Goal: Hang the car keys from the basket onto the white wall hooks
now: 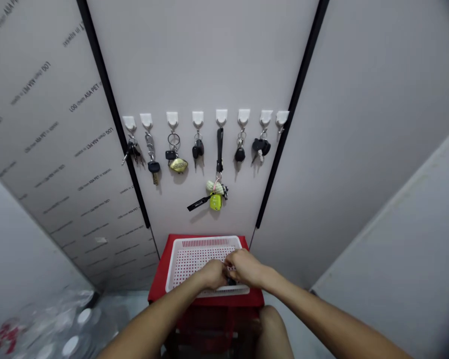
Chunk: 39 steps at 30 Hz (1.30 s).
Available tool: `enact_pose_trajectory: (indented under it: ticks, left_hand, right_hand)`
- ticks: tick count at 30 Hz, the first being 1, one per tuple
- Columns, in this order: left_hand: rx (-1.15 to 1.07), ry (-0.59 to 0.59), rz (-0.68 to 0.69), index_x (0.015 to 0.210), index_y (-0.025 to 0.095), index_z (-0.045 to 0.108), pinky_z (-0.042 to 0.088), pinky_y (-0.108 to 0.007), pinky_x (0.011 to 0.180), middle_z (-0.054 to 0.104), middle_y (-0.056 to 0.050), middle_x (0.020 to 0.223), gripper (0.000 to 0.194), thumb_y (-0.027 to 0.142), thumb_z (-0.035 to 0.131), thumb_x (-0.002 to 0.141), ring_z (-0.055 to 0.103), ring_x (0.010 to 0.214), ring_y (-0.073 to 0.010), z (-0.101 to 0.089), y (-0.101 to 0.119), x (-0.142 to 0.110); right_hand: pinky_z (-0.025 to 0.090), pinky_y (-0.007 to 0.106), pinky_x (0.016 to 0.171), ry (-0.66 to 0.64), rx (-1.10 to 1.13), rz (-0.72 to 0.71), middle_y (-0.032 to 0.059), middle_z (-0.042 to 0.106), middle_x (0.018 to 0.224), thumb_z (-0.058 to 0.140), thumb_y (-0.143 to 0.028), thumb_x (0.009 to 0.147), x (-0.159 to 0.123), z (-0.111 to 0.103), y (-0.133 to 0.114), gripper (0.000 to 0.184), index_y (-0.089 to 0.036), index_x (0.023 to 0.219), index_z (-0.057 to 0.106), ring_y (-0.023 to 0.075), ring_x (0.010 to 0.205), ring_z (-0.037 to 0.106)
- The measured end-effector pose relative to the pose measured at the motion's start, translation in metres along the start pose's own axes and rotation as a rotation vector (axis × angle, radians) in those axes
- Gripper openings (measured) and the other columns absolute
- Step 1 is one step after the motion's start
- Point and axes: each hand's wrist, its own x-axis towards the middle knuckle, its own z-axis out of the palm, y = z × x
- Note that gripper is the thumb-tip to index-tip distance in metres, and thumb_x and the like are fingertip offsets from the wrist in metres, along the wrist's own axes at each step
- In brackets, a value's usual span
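Note:
My left hand (212, 274) and my right hand (245, 268) meet over the near edge of a white perforated tray (194, 249) on a red stool (160, 279). Both have fingers curled together on a small dark object (231, 281) that they mostly hide. On the wall above, a row of white hooks (198, 118) carries several key bunches (198, 148). A long black strap with a yellow-green tag (215, 201) hangs from the fifth hook. The rightmost hook (282, 117) is bare.
Grey wall panels with black seams (112, 109) enclose the narrow space. Clear plastic bottles (71, 319) lie on the floor at lower left. My knee (271, 324) is just below the stool's front edge.

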Motion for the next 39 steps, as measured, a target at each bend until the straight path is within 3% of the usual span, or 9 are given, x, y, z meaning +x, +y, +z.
enact_pose_trajectory:
  ticks: [7, 14, 19, 22, 26, 29, 32, 36, 39]
  left_hand:
    - [-0.096, -0.061, -0.142, 0.058, 0.014, 0.059, 0.027, -0.017, 0.042, 0.045, 0.003, 0.045, 0.016, 0.016, 0.048, 0.048, 0.035, 0.044, -0.0074, -0.003, -0.005, 0.002]
    - [-0.157, -0.100, -0.131, 0.055, 0.014, 0.055, 0.024, -0.019, 0.043, 0.037, 0.005, 0.044, 0.014, 0.015, 0.044, 0.047, 0.029, 0.045, -0.0067, 0.000, -0.004, 0.002]
    - [-0.343, -0.109, -0.259, 0.047, 0.014, 0.048, 0.019, -0.019, 0.041, 0.029, 0.008, 0.037, 0.004, 0.013, 0.046, 0.045, 0.026, 0.040, -0.0051, -0.011, -0.007, 0.000]
    - [-0.628, -0.023, -0.202, 0.049, 0.013, 0.045, 0.019, -0.019, 0.041, 0.030, 0.008, 0.037, 0.001, 0.014, 0.045, 0.049, 0.026, 0.038, -0.0041, -0.032, -0.002, 0.002]
    - [-0.960, 0.139, -0.014, 0.057, 0.012, 0.044, 0.025, -0.018, 0.045, 0.042, 0.005, 0.046, 0.008, 0.019, 0.047, 0.055, 0.035, 0.042, -0.0034, -0.076, 0.025, 0.005]
    - [-1.094, 0.227, 0.075, 0.065, 0.011, 0.046, 0.029, -0.017, 0.049, 0.049, 0.002, 0.057, 0.014, 0.021, 0.049, 0.056, 0.042, 0.048, -0.0035, -0.106, 0.050, 0.008]
    - [-1.167, 0.212, 0.134, 0.069, 0.011, 0.047, 0.031, -0.017, 0.050, 0.051, 0.001, 0.061, 0.015, 0.021, 0.050, 0.059, 0.044, 0.049, -0.0030, -0.125, 0.068, 0.011]
    - [-1.222, 0.142, 0.183, 0.070, 0.011, 0.046, 0.033, -0.016, 0.048, 0.051, 0.000, 0.060, 0.011, 0.020, 0.043, 0.066, 0.047, 0.047, -0.0031, -0.136, 0.086, 0.021]
    - [-1.211, 0.207, 0.175, 0.081, 0.011, 0.045, 0.034, -0.016, 0.046, 0.052, -0.001, 0.062, 0.015, 0.017, 0.038, 0.069, 0.049, 0.047, -0.0038, -0.146, 0.105, 0.029]
  right_hand:
    - [0.032, 0.032, 0.069, -0.093, -0.154, 0.008, 0.0122, 0.062, 0.068, 0.043, -0.018, 0.056, -0.002, -0.001, -0.002, 0.022, -0.012, 0.066, 0.062, 0.0211, 0.069, 0.054]
    - [0.028, 0.035, 0.074, -0.101, -0.138, 0.013, 0.0098, 0.062, 0.070, 0.044, -0.016, 0.054, -0.002, 0.001, -0.001, 0.023, -0.015, 0.069, 0.062, 0.0209, 0.072, 0.054]
    - [0.030, 0.034, 0.073, 0.000, 0.038, 0.039, 0.0073, 0.062, 0.068, 0.046, -0.021, 0.054, -0.006, 0.005, 0.001, 0.023, -0.016, 0.072, 0.060, 0.0195, 0.069, 0.053]
    - [0.037, 0.026, 0.060, 0.145, 0.344, 0.057, 0.0050, 0.061, 0.066, 0.041, -0.021, 0.059, -0.005, 0.000, 0.008, 0.024, -0.014, 0.075, 0.057, 0.0148, 0.061, 0.052]
    - [0.039, 0.022, 0.055, 0.410, 0.823, 0.043, 0.0027, 0.059, 0.066, 0.035, -0.025, 0.067, -0.001, -0.034, 0.020, 0.026, -0.013, 0.079, 0.055, 0.0108, 0.057, 0.050]
    - [0.039, 0.023, 0.056, 0.653, 0.916, 0.063, 0.0021, 0.057, 0.063, 0.039, -0.031, 0.066, -0.002, -0.069, 0.026, 0.025, -0.013, 0.074, 0.056, 0.0107, 0.056, 0.049]
    - [0.039, 0.023, 0.054, 0.843, 0.951, 0.098, 0.0007, 0.054, 0.059, 0.046, -0.032, 0.062, -0.007, -0.097, 0.029, 0.022, -0.014, 0.071, 0.055, 0.0095, 0.052, 0.048]
    - [0.040, 0.021, 0.051, 0.918, 1.129, 0.082, -0.0029, 0.051, 0.049, 0.053, -0.032, 0.057, -0.015, -0.124, 0.033, 0.020, -0.013, 0.065, 0.053, 0.0071, 0.046, 0.047]
    - [0.040, 0.020, 0.046, 1.002, 1.258, 0.092, -0.0048, 0.049, 0.044, 0.055, -0.031, 0.054, -0.020, -0.149, 0.041, 0.020, -0.013, 0.062, 0.051, 0.0052, 0.040, 0.045]
